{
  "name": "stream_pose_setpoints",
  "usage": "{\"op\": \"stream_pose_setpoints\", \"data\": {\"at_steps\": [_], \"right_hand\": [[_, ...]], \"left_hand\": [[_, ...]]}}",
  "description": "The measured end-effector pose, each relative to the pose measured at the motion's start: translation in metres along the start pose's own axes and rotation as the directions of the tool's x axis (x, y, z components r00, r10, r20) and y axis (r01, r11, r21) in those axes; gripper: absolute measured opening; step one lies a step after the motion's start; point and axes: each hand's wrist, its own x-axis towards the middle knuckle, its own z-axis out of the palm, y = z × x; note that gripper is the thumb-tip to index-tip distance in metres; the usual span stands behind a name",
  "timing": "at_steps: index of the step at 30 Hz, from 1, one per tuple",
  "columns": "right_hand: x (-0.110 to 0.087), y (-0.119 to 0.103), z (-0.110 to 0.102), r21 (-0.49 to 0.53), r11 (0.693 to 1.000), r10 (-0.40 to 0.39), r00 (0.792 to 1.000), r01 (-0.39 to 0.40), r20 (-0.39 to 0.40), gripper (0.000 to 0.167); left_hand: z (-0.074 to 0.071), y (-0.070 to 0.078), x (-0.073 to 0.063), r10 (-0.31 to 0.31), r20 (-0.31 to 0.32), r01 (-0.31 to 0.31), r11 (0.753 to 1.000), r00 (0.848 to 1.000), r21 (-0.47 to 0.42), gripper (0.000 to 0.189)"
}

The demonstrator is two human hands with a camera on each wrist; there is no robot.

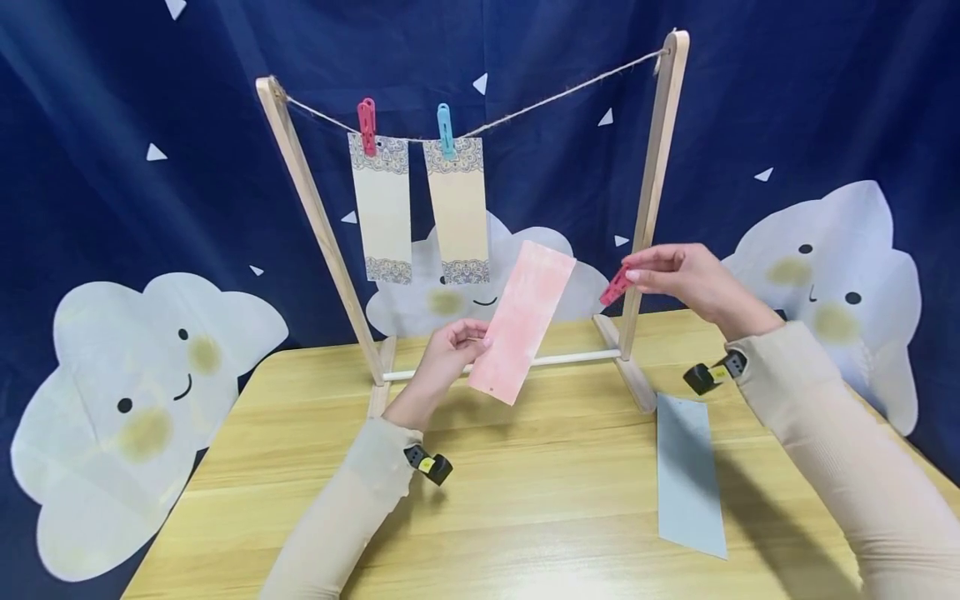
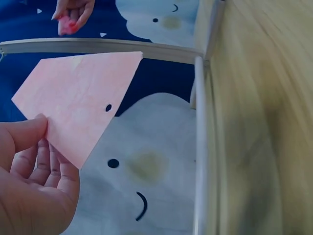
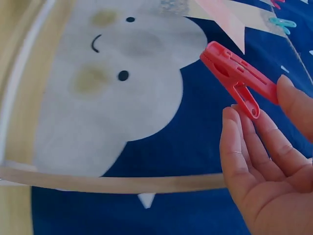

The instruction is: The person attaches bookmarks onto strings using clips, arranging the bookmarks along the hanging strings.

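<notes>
My left hand (image 1: 447,357) pinches a pink paper card (image 1: 523,321) by its lower left edge, holding it tilted above the table. A small hole shows near the card's lower end. At the right, my right hand (image 1: 686,279) pinches a red clothespin (image 3: 237,76) by its handle ends, in front of the rack's right post. On the twine (image 1: 566,90), a red clothespin (image 1: 367,127) holds a cream patterned card (image 1: 382,212), and a blue clothespin (image 1: 446,131) holds a tan patterned card (image 1: 459,212). The pink card is apart from the twine.
A wooden rack with a left post (image 1: 322,229) and right post (image 1: 658,167) carries the twine. A white rod (image 1: 577,359) joins its feet. On the wooden table (image 1: 525,500) lies a grey-blue card (image 1: 686,475) at the right. Behind hangs a dark blue cloud-printed curtain (image 1: 187,67).
</notes>
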Motion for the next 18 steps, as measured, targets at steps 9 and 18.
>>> {"op": "stream_pose_setpoints", "data": {"at_steps": [9,18], "right_hand": [[0.030,-0.052,0.004,-0.083,0.995,0.045,0.999,-0.047,-0.021,0.044],[0.049,-0.094,0.008,0.026,1.000,0.000,0.994,0.003,-0.105,0.043]], "left_hand": [[0.009,0.021,0.014,0.045,-0.091,-0.053,0.995,0.995,-0.085,0.021],[0.017,0.032,0.030,0.083,-0.189,-0.115,0.979,0.978,-0.166,0.018]]}}
